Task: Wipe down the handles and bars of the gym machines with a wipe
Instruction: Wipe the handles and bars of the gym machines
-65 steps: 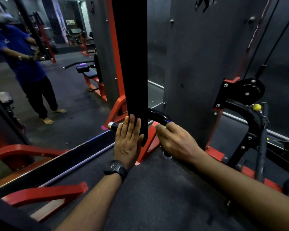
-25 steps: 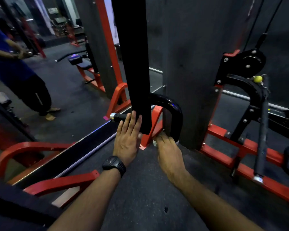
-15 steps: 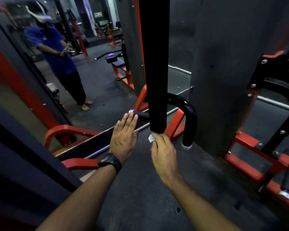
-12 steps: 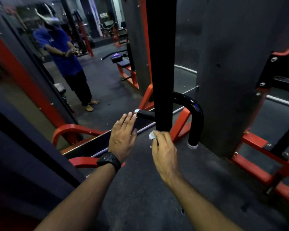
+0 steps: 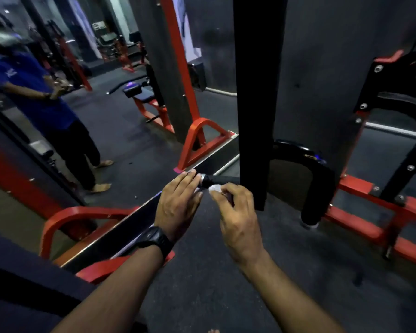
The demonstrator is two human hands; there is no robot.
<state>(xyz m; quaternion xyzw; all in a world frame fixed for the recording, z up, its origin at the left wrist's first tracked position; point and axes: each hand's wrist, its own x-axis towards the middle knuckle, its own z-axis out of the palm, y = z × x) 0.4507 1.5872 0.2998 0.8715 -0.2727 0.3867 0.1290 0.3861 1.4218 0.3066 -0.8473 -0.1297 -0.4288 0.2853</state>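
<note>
Head view, 1 frame.

Hands: left hand (image 5: 178,203) open, fingers straight and together, tips touching the silver end cap of the handle (image 5: 220,180) at frame centre. Watch (image 5: 155,237) on that wrist. Right hand (image 5: 237,213) pinches a small crumpled white wipe (image 5: 215,188) between thumb and fingertips, the other fingers loosely curled.

Wipe position: just below the handle's left end, touching or nearly touching the black grip; cannot tell which. The handle runs right and passes behind the black post (image 5: 255,104). It continues into a glossy curved bar (image 5: 318,181) that drops toward the floor at centre right.

Progress (judgement): work is on this 1 handle, at its capped end. No wet streak or residue is readable in this light, so the frame does not show which parts are already wiped. The gloss on the curved bar could be finish or moisture; undetermined.

Left to do, as far as shown:
- the grip length between cap and post, if not yet covered
- the far side of the grip, hidden from view
- the black-and-red machine (image 5: 394,75) at the right edge, touched by neither hand
- the bench unit (image 5: 139,92) at upper centre-left, also untouched

Task reads as partway, with most of the visible equipment outstanding.
</note>
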